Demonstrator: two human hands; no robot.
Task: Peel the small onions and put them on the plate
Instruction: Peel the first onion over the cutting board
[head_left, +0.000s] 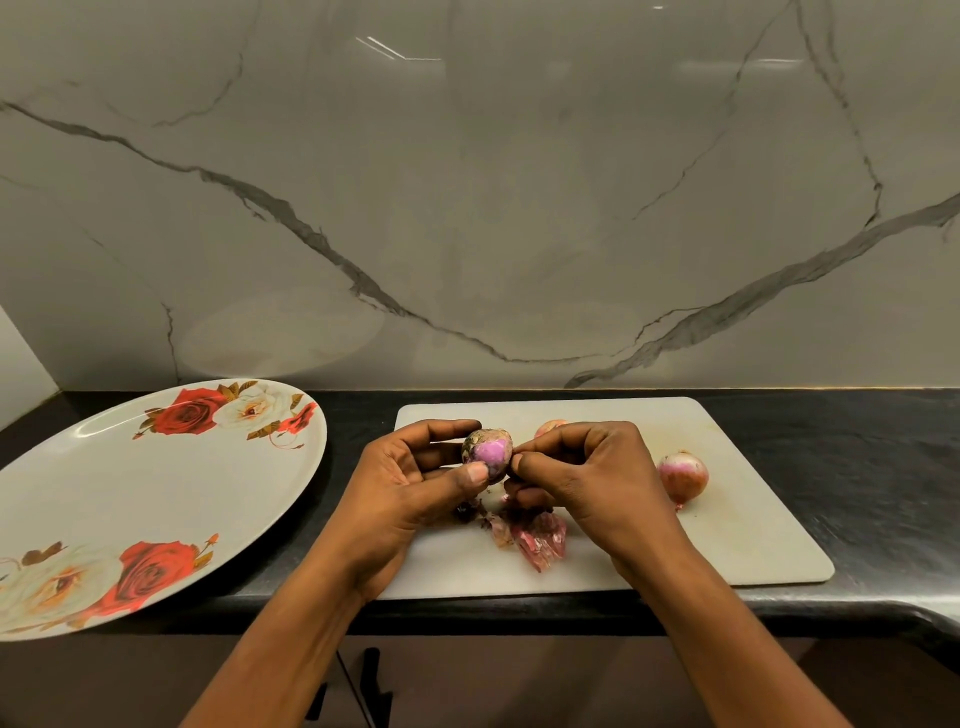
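Left hand (410, 483) gripping onion (488, 452), right (587, 478) perhaps pinching

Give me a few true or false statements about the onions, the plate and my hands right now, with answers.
The left hand holds a partly peeled onion. True.
The plate already has onions on it. False: it holds none.
The right hand pinches at that onion's skin. True.
The loose skins lie on the plate. False: they lie on the cutting board.
Right of the hands, another onion rests on the cutting board. True.
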